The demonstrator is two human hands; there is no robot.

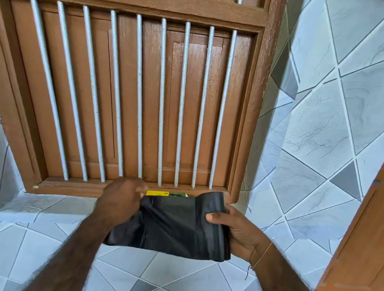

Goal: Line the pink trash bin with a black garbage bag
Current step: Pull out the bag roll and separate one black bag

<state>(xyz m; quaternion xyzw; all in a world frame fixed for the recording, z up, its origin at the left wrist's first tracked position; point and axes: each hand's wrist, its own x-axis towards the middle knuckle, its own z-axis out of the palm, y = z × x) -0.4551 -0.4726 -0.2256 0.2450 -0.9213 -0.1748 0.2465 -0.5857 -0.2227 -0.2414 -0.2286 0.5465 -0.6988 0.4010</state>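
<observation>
A roll of black garbage bags [211,225] is held in front of a wooden window, with one bag partly unrolled to the left as a flat black sheet [165,229]. My right hand [237,231] grips the roll from the right, thumb on top. My left hand [120,201] holds the sheet's upper left edge, fingers curled over it and blurred. The pink trash bin is out of view.
A brown wooden window frame [125,188] with grey metal bars [162,98] fills the wall ahead. A yellow and green packet [165,193] lies on the sill behind the bag. Grey-white tiled wall [323,108] surrounds it. A wooden door edge [364,246] stands at the right.
</observation>
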